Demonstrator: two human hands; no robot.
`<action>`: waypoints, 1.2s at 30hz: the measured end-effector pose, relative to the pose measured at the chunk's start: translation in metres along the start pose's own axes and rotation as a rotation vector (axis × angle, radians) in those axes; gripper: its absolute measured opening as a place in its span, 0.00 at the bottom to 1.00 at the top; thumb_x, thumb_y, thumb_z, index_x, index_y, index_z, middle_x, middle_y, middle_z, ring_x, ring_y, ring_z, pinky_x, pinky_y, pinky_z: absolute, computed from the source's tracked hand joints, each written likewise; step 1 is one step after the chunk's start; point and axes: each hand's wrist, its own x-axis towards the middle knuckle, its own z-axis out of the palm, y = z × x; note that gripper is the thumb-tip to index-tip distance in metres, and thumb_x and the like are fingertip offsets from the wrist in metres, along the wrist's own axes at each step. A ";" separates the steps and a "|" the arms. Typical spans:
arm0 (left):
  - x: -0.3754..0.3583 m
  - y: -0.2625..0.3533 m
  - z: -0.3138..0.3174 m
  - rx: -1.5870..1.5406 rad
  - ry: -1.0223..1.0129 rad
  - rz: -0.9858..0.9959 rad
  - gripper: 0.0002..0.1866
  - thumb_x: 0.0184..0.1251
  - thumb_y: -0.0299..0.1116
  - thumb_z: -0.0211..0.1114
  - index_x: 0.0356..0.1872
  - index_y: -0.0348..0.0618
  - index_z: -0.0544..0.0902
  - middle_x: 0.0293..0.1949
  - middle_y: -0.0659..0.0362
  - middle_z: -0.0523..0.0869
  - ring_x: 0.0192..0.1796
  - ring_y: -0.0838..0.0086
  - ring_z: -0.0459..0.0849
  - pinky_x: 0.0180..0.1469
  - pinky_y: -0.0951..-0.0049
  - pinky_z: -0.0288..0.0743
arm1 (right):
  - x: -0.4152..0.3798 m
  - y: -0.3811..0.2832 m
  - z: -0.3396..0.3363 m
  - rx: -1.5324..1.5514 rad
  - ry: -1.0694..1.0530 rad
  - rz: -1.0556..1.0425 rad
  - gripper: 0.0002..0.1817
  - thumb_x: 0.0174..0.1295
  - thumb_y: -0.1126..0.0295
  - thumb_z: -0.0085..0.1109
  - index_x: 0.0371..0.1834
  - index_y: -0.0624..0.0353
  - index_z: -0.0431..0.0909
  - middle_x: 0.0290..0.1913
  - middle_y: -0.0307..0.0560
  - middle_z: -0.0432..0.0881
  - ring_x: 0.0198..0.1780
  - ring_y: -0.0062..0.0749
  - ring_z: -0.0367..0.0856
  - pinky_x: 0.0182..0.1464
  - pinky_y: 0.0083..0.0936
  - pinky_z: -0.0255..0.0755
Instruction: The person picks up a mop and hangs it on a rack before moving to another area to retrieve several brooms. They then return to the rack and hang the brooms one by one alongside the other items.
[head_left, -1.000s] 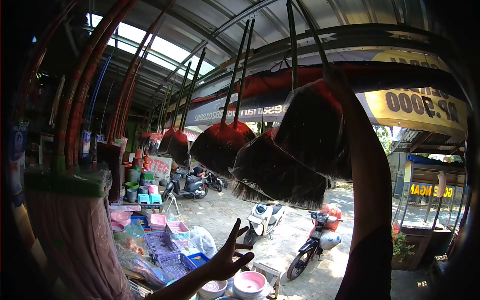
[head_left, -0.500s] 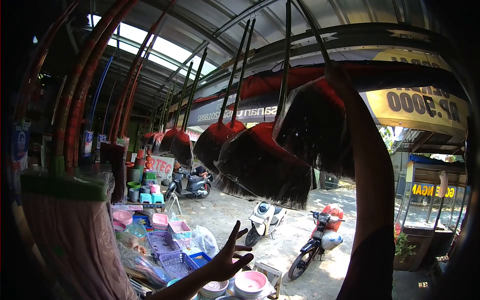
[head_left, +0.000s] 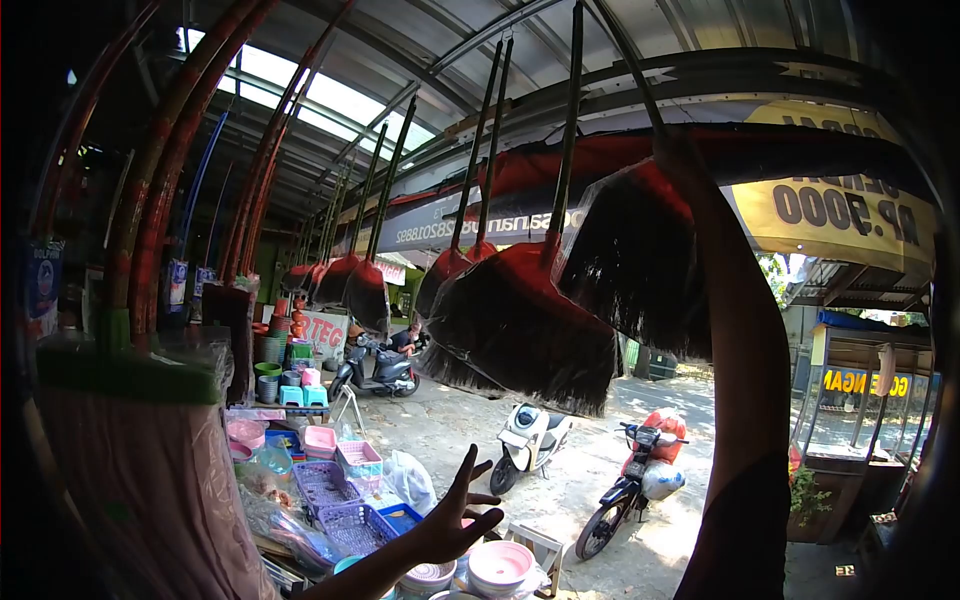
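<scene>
My right hand (head_left: 678, 158) is raised high on the right, closed round the lower handle of a hanging broom. That broom's head (head_left: 632, 265) has black bristles and a red top in clear plastic. My fingers are dark and partly hard to make out. Just left of it hangs a second wrapped broom (head_left: 525, 325), with more such brooms in a row behind. Low in the middle, my left hand (head_left: 452, 518) is held out with fingers spread and nothing in it, above plastic basins and baskets.
Purple baskets (head_left: 358, 528) and a pink basin (head_left: 500, 565) stand below. On the left hang a wrapped mop-like item (head_left: 140, 470) and red poles (head_left: 165, 170). A white scooter (head_left: 533, 440) and a black motorbike (head_left: 622, 490) are parked outside. Roof beams run overhead.
The hanging brooms left of my right hand have swung slightly, and the ones behind overlap differently. My right hand has shifted very little; my left hand stays almost in place.
</scene>
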 end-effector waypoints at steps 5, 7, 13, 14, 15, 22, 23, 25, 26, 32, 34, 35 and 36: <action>-0.003 0.000 -0.001 -0.005 0.005 -0.008 0.52 0.65 0.43 0.61 0.70 0.56 0.24 0.70 0.40 0.49 0.60 0.53 0.73 0.49 0.58 0.78 | 0.000 -0.004 0.001 0.025 0.011 0.053 0.14 0.59 0.71 0.43 0.36 0.73 0.75 0.37 0.65 0.79 0.40 0.55 0.80 0.45 0.43 0.75; -0.003 -0.001 -0.001 -0.002 0.006 -0.008 0.52 0.65 0.42 0.61 0.70 0.56 0.24 0.70 0.41 0.49 0.60 0.54 0.73 0.49 0.58 0.78 | -0.002 -0.005 0.000 0.079 0.026 0.102 0.14 0.59 0.72 0.43 0.36 0.73 0.76 0.37 0.65 0.79 0.40 0.55 0.80 0.45 0.43 0.75; -0.006 -0.004 -0.003 -0.014 -0.001 -0.039 0.52 0.65 0.42 0.61 0.70 0.57 0.24 0.70 0.42 0.49 0.60 0.55 0.74 0.50 0.59 0.78 | -0.006 0.008 0.008 0.049 0.001 0.018 0.15 0.60 0.72 0.41 0.36 0.74 0.75 0.40 0.66 0.78 0.43 0.57 0.78 0.48 0.44 0.74; -0.006 -0.005 -0.003 -0.013 -0.001 -0.044 0.52 0.65 0.41 0.61 0.70 0.57 0.24 0.70 0.42 0.49 0.60 0.55 0.74 0.50 0.59 0.78 | -0.005 0.011 0.009 0.048 0.000 0.019 0.15 0.60 0.72 0.41 0.36 0.74 0.75 0.40 0.66 0.78 0.43 0.57 0.78 0.48 0.44 0.74; -0.006 -0.005 -0.004 -0.012 -0.001 -0.049 0.52 0.65 0.41 0.61 0.70 0.57 0.24 0.70 0.42 0.49 0.59 0.55 0.74 0.50 0.59 0.78 | -0.004 0.014 0.011 0.027 -0.019 0.032 0.15 0.60 0.72 0.41 0.37 0.74 0.75 0.40 0.67 0.78 0.44 0.56 0.78 0.48 0.44 0.74; -0.009 -0.005 -0.005 -0.010 -0.006 -0.048 0.51 0.66 0.40 0.61 0.70 0.58 0.24 0.70 0.42 0.50 0.59 0.56 0.74 0.49 0.59 0.78 | -0.021 0.006 0.008 0.088 -0.037 0.139 0.17 0.61 0.65 0.42 0.42 0.68 0.74 0.42 0.70 0.77 0.49 0.59 0.76 0.52 0.48 0.70; -0.010 -0.005 -0.004 -0.025 -0.004 -0.053 0.51 0.66 0.40 0.61 0.70 0.58 0.24 0.70 0.42 0.50 0.59 0.56 0.74 0.49 0.60 0.78 | -0.026 0.005 0.007 0.086 -0.038 0.139 0.17 0.61 0.65 0.42 0.42 0.68 0.74 0.42 0.70 0.77 0.49 0.59 0.76 0.52 0.48 0.70; -0.011 -0.007 -0.002 -0.044 -0.005 -0.061 0.51 0.66 0.39 0.60 0.70 0.57 0.24 0.70 0.42 0.50 0.59 0.56 0.74 0.49 0.60 0.78 | -0.039 0.003 0.007 0.224 -0.023 0.256 0.17 0.59 0.63 0.43 0.44 0.64 0.74 0.44 0.68 0.77 0.50 0.62 0.75 0.53 0.48 0.68; -0.012 -0.009 -0.002 -0.029 -0.008 -0.055 0.51 0.66 0.38 0.60 0.70 0.57 0.24 0.70 0.42 0.51 0.59 0.56 0.75 0.49 0.61 0.78 | -0.045 0.001 0.008 0.221 -0.026 0.260 0.17 0.59 0.63 0.43 0.44 0.64 0.74 0.44 0.68 0.77 0.50 0.62 0.75 0.53 0.48 0.68; -0.015 -0.032 0.010 -0.032 -0.066 -0.052 0.51 0.66 0.36 0.60 0.70 0.60 0.24 0.69 0.42 0.51 0.59 0.58 0.75 0.52 0.61 0.76 | -0.085 -0.016 0.017 0.258 -0.077 0.321 0.20 0.62 0.61 0.41 0.52 0.60 0.70 0.47 0.66 0.77 0.52 0.61 0.74 0.54 0.48 0.67; -0.014 -0.040 0.014 -0.046 -0.086 -0.059 0.51 0.66 0.36 0.60 0.70 0.59 0.24 0.69 0.41 0.51 0.59 0.58 0.75 0.53 0.61 0.75 | -0.094 -0.024 0.020 0.230 -0.064 0.334 0.20 0.62 0.60 0.41 0.52 0.60 0.70 0.47 0.66 0.77 0.52 0.61 0.74 0.54 0.49 0.68; -0.013 -0.044 0.016 -0.049 -0.093 -0.058 0.51 0.66 0.36 0.60 0.70 0.59 0.24 0.69 0.41 0.51 0.59 0.59 0.75 0.53 0.61 0.75 | -0.097 -0.029 0.021 0.208 -0.047 0.340 0.20 0.63 0.60 0.41 0.53 0.60 0.70 0.47 0.66 0.77 0.51 0.61 0.75 0.53 0.49 0.68; -0.013 -0.048 0.018 -0.052 -0.099 -0.057 0.51 0.66 0.36 0.60 0.70 0.59 0.24 0.69 0.41 0.51 0.59 0.59 0.75 0.53 0.60 0.75 | -0.099 -0.033 0.021 0.210 -0.062 0.351 0.20 0.63 0.60 0.41 0.53 0.60 0.70 0.45 0.67 0.78 0.50 0.61 0.76 0.52 0.50 0.69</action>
